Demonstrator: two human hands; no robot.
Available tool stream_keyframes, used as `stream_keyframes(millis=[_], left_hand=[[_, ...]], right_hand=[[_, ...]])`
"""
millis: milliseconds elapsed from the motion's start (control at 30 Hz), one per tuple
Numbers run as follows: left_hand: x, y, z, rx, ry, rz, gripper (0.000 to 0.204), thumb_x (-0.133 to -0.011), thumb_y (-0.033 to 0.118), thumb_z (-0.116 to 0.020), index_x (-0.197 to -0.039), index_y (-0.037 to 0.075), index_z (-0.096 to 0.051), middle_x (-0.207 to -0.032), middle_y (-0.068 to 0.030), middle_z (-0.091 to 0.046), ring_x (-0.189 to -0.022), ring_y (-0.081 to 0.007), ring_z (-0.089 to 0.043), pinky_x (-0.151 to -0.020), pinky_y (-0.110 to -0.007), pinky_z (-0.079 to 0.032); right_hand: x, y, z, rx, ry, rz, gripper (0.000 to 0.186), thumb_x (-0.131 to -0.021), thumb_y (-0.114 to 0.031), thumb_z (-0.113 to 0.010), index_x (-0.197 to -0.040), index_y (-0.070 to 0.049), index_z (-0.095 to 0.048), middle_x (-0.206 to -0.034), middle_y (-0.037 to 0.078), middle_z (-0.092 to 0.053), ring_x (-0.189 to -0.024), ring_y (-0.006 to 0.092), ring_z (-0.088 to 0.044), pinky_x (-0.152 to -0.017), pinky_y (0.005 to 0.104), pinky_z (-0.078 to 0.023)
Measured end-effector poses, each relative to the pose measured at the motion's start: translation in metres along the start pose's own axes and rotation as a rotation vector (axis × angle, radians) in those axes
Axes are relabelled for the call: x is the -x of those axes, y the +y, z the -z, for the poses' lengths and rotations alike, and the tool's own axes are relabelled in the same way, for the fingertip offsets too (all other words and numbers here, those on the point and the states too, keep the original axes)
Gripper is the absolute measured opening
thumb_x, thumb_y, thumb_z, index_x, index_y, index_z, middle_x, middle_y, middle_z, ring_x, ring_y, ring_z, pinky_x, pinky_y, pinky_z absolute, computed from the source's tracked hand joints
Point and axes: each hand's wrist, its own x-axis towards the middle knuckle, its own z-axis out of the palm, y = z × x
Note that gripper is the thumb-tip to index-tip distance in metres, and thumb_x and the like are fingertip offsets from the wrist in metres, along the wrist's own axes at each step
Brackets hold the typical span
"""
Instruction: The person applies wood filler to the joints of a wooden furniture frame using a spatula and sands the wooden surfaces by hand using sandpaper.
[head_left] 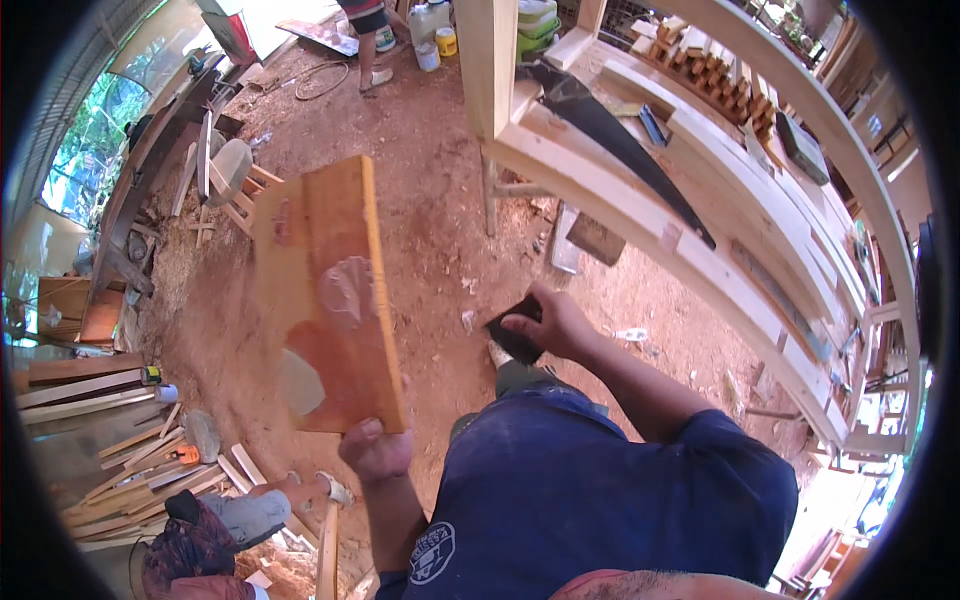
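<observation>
The left hand (375,450) is closed on the near bottom edge of a reddish-brown wooden board (330,300), thumb and fingers pinched over its lower right corner. The board rises from that grip toward 11 o'clock, held clear above the red dirt floor (420,160), its broad face turned up and showing two pale, worn patches. The right hand (550,325) is closed around a small dark sanding block (513,335), which sticks out of the grip toward 8 o'clock. That block sits at about 3 o'clock from the board's middle, near it but not touching. A long pale timber counter (700,260) runs past at 2 o'clock from the right hand, with a black handsaw (620,150) lying on it.
</observation>
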Motion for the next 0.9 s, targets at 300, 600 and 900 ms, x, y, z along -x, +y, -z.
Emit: stream_keyframes(millis=[300, 600, 900], left_hand=[[-0.111, 0.03, -0.001, -0.066, 0.073, -0.024, 0.08, -0.069, 0.012, -0.068, -0.148, 0.007, -0.054, -0.14, -0.0113, -0.062, -0.13, -0.0305, -0.058, -0.104, -0.049, -0.049], [-0.244, 0.068, 0.009, -0.332, -0.225, -0.019, 0.089, -0.065, 0.003, -0.063, -0.152, 0.004, -0.044, -0.146, -0.0135, -0.055, -0.136, -0.0334, -0.054, -0.115, -0.053, -0.043], [-0.331, 0.121, 0.006, -0.448, -0.464, 0.116, 0.092, -0.064, 0.002, -0.062, -0.153, 0.001, -0.041, -0.154, -0.0167, -0.048, -0.147, -0.0372, -0.043, -0.124, -0.057, -0.031]], right_hand=[[-0.101, -0.019, 0.077, -0.411, 0.083, 0.066, 0.028, -0.09, -0.008, -0.076, -0.112, -0.002, -0.059, -0.105, 0.015, -0.07, -0.098, 0.0165, -0.066, -0.085, 0.0342, -0.052], [-0.123, -0.144, 0.062, -0.209, 0.223, 0.53, 0.038, -0.093, 0.01, -0.061, -0.129, -0.002, -0.066, -0.124, 0.014, -0.066, -0.11, 0.0271, -0.066, -0.097, 0.0344, -0.05], [-0.171, -0.263, 0.067, 0.248, 0.496, 0.513, 0.044, -0.086, 0.013, -0.059, -0.126, -0.003, -0.068, -0.12, 0.017, -0.067, -0.11, 0.0366, -0.067, -0.092, 0.0414, -0.055]])
